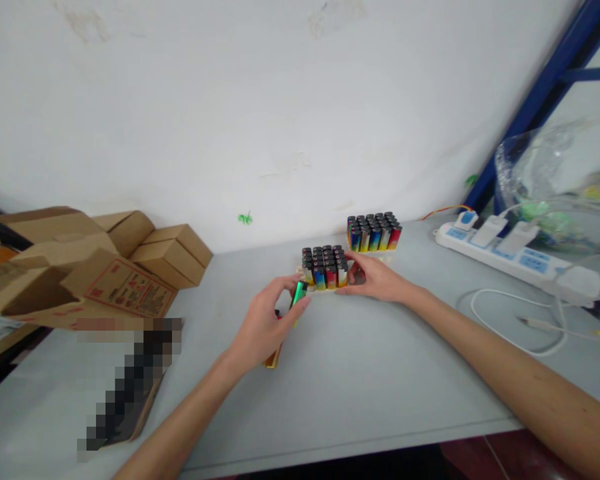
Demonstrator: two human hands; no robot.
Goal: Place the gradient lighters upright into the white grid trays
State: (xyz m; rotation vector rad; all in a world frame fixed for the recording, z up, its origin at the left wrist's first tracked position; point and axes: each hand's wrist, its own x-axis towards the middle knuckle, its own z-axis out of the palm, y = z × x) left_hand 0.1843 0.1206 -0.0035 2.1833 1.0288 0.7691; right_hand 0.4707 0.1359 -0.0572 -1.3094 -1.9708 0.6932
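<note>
My left hand (270, 320) is closed around a shiny green lighter (299, 291), held tilted between thumb and fingers. A second lighter with an orange-gold end (273, 359) pokes out below the palm; its middle is hidden by the hand. Just beyond stands a block of upright lighters (325, 270) with black tops and multicoloured bodies, set in a pale tray (325, 291). My right hand (375, 277) grips the right end of this tray, thumb at the front and fingers behind.
Farther back, against the wall, a second block of lighters (374, 233) stands upright. Cardboard boxes (125, 267) and a pixelated dark object (135, 380) are at the left. A white power strip (520, 263) with plugs and a loose white cable (510, 347) lie at the right.
</note>
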